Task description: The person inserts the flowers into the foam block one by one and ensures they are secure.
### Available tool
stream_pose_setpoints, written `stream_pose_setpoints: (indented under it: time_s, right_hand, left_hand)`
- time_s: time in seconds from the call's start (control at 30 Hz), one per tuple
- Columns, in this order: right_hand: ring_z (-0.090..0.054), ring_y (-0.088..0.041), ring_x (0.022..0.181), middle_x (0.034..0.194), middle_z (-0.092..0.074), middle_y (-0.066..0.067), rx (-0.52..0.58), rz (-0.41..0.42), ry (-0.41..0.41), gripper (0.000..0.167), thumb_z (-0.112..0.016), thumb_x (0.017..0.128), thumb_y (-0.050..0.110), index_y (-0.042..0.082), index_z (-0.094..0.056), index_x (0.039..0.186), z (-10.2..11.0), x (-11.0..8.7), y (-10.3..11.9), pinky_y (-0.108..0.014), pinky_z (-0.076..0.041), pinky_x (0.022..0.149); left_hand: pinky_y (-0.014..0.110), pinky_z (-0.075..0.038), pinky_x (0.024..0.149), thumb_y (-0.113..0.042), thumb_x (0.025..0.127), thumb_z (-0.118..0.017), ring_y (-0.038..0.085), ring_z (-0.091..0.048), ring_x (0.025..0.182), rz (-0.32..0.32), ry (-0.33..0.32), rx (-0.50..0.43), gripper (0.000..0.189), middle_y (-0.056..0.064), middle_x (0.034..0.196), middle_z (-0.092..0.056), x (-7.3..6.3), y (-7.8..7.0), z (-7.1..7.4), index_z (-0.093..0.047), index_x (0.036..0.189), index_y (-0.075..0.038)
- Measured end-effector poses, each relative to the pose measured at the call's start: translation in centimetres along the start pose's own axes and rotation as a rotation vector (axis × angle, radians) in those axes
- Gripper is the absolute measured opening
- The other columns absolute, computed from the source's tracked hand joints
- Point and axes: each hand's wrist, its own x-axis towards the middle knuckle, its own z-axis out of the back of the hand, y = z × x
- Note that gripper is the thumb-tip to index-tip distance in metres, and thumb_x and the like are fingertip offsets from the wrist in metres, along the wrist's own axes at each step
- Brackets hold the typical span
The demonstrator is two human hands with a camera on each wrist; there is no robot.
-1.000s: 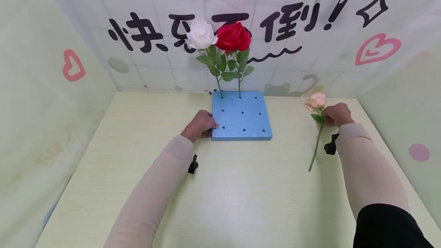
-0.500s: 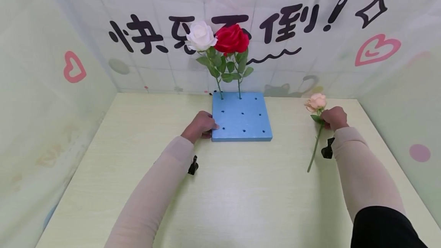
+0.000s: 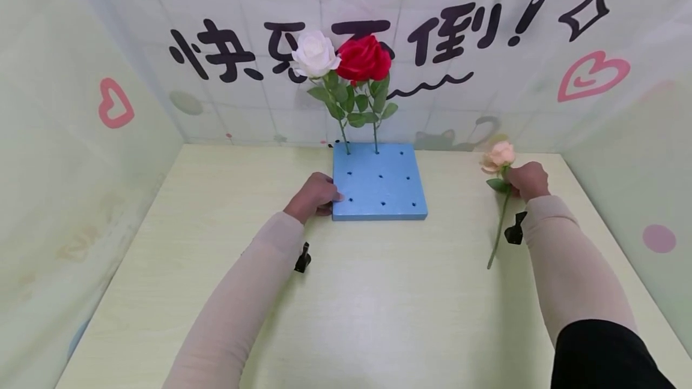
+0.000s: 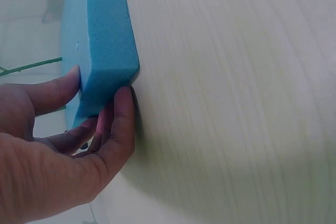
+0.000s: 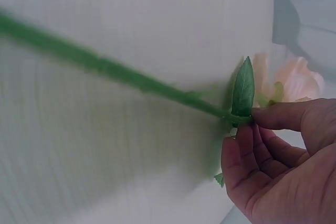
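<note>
A blue foam block [image 3: 367,191] with rows of small holes lies at the back middle of the table. My left hand [image 3: 315,196] grips its left edge, thumb on the top face and fingers against the side, as the left wrist view shows. Two roses stand upright in the block's back holes, a white rose [image 3: 315,54] and a red rose [image 3: 364,59]. Over at the right, my right hand [image 3: 528,181] pinches the green stem of a pale pink rose [image 3: 498,155] just below the bloom. Its stem [image 5: 142,81] runs toward the camera in the right wrist view.
Behind the block hangs a printed cloth backdrop [image 3: 238,110] with black lettering, and cloth walls [image 3: 638,179] close in both sides. The pale wooden table [image 3: 378,305] extends toward me. A black clip-like piece hangs at each wrist.
The pink rose and my right hand have shifted slightly, the bloom now a little higher and farther right than half a second ago. My left hand stays on the foam block.
</note>
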Motion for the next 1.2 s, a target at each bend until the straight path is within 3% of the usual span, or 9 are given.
stream_pose_setpoints:
  time_s: [0.37,0.7,0.93,1.1,1.2]
  right_hand:
    - [-0.059,-0.012,0.048,0.052,-0.057,0.0,0.154,-0.028,-0.027,0.01,-0.056,0.079,0.005,0.003,-0.06,0.07,1.6,-0.1,1.8,-0.031,-0.057,0.055]
    - [-0.059,-0.009,0.051,0.051,-0.058,0.005,0.199,0.015,-0.094,0.005,-0.059,0.08,0.005,0.004,-0.062,0.077,2.6,-1.0,4.4,-0.025,-0.055,0.053]
    - [-0.059,-0.006,0.063,0.068,-0.059,0.008,0.165,0.072,-0.141,0.039,-0.053,0.085,0.011,-0.007,-0.063,0.119,3.3,-1.8,6.1,-0.022,-0.056,0.058]
    - [-0.057,-0.003,0.063,0.096,-0.058,-0.002,0.132,0.105,-0.176,0.042,-0.054,0.09,0.017,-0.003,-0.061,0.126,3.5,-2.5,7.6,-0.018,-0.053,0.056]
    - [-0.057,-0.003,0.062,0.099,-0.057,-0.002,0.122,0.115,-0.191,0.039,-0.057,0.091,0.019,0.0,-0.062,0.125,3.4,-3.0,8.7,-0.018,-0.051,0.055]
  left_hand:
    - [0.036,-0.057,0.078,-0.009,0.093,-0.064,0.026,-0.06,0.096,-0.003,0.005,-0.001,0.059,0.015,0.121,-0.055,0.1,0.0,0.1,-0.038,0.146,-0.004]
    - [0.035,-0.057,0.078,-0.011,0.093,-0.063,0.025,-0.059,0.095,-0.003,0.012,0.008,0.059,0.014,0.122,-0.055,-0.3,-0.1,0.2,-0.038,0.146,-0.004]
    - [0.035,-0.057,0.078,-0.011,0.094,-0.063,0.025,-0.06,0.095,-0.012,0.014,0.012,0.059,0.014,0.122,-0.056,-0.2,0.0,0.2,-0.038,0.147,-0.004]
    - [0.036,-0.057,0.078,-0.011,0.094,-0.063,0.026,-0.059,0.095,-0.009,0.013,0.013,0.058,0.014,0.122,-0.055,-0.2,0.0,0.2,-0.038,0.146,-0.003]
    - [0.036,-0.057,0.078,-0.011,0.094,-0.063,0.026,-0.059,0.095,-0.001,0.016,0.01,0.058,0.014,0.121,-0.055,-0.2,-0.1,0.2,-0.039,0.146,-0.004]
